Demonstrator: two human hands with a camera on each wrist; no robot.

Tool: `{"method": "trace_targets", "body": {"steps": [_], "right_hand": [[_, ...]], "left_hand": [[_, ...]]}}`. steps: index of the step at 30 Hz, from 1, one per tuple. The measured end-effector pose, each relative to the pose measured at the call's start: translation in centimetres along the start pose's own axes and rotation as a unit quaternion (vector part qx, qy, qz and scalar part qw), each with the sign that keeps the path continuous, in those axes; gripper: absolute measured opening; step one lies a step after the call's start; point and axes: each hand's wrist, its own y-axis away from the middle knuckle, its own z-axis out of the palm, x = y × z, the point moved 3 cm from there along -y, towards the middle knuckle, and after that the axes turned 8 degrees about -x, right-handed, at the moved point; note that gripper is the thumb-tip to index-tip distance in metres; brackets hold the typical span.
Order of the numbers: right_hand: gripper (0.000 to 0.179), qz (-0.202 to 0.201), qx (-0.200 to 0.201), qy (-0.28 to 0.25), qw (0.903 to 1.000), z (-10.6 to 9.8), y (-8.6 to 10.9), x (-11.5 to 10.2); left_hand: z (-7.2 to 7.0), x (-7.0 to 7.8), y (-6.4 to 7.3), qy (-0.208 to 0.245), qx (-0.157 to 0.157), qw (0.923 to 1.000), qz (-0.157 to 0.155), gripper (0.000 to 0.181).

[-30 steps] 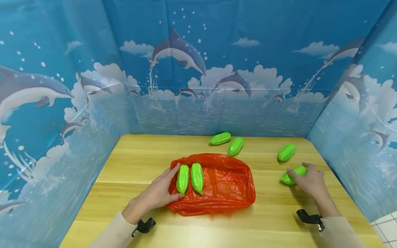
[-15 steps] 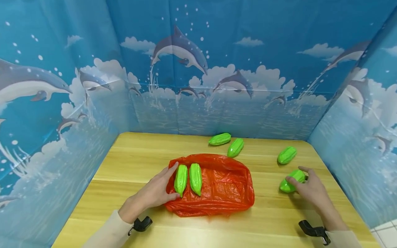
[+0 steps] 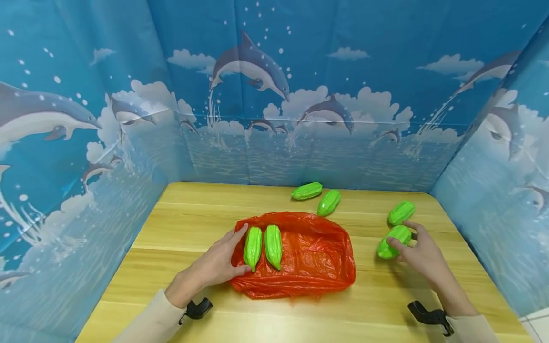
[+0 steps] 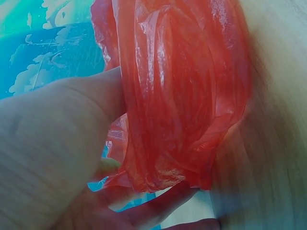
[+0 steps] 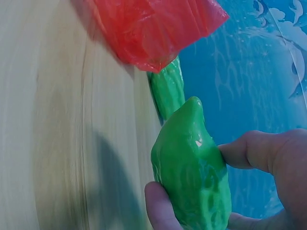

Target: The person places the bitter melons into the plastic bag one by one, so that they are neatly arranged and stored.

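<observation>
In the head view my right hand (image 3: pixel 421 253) pinches a glossy green ridged gourd (image 3: pixel 393 242) above the table's right side. Thumb and fingers press its sides in the right wrist view, where its tapered tip (image 5: pixel 193 103) points up. My left hand (image 3: pixel 214 264) holds the left side of an open red plastic bag (image 3: pixel 315 259). In the left wrist view one digit goes in behind the bag's wall (image 4: pixel 177 91), and other fingers (image 4: pixel 158 208) lie outside. Two more gourds lie side by side inside the bag, a left one (image 3: pixel 253 248) and a right one (image 3: pixel 273 247).
Behind the bag lie two loose green gourds, one farther back (image 3: pixel 306 191) and one nearer (image 3: pixel 329 203). Another gourd (image 3: pixel 401 213) rests just beyond the held one. Blue dolphin-print sheets (image 3: pixel 266 157) wall the wooden table (image 3: pixel 193 205) at the back and sides.
The gourd in my right hand has come up off the table and shifted slightly left, toward the bag. My left hand stays at the bag's left side.
</observation>
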Motion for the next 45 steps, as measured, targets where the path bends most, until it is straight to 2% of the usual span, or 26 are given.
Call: {"method": "trace_targets", "body": {"steps": [7, 16, 23, 45], "right_hand": [[0.101, -0.01, -0.002, 0.006, 0.9999, 0.2, -0.2, -1.1], [0.106, -0.014, -0.009, -0.01, 0.9998, 0.5, -0.1, -1.9], [0.108, -0.023, -0.005, 0.006, 0.9997, 0.8, 0.2, -2.5], [0.109, -0.052, -0.004, 0.031, 0.9981, 1.5, 1.4, -6.4]], "left_hand": [[-0.4, 0.1, 0.3, 0.004, 0.007, 0.9999, -0.006, 0.113], [-0.4, -0.2, 0.2, -0.007, 0.008, 0.9999, 0.005, 0.111], [-0.3, -0.1, 0.0, -0.001, 0.005, 1.0, 0.008, 0.11], [-0.3, -0.6, 0.0, 0.007, -0.007, 0.9999, 0.002, 0.11]]}}
